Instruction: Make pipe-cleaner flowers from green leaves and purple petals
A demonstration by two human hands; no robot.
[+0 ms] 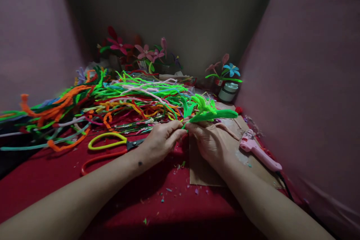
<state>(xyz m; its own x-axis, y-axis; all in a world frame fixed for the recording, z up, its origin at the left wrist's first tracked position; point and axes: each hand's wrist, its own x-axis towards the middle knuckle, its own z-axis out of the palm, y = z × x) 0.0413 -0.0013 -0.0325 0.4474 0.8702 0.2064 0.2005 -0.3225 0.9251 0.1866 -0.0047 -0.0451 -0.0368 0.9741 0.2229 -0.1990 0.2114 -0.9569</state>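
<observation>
Both hands meet above the middle of the red-covered table. My right hand is closed round the base of a green pipe-cleaner flower, whose fuzzy bright green petals and long leaf fan out above the fingers. My left hand pinches the green stem just below, thumb and fingertips close against the right hand's. Part of the stem is hidden by the fingers. Left of my left wrist lie scissors with one yellow and one red handle loop; the blade tips pass behind the hand.
A big heap of coloured pipe cleaners covers the back left. Right of my hands, a pink glue gun rests on brown cardboard. Finished flowers and a pale jar stand at the back. Pink sheets hang at both sides.
</observation>
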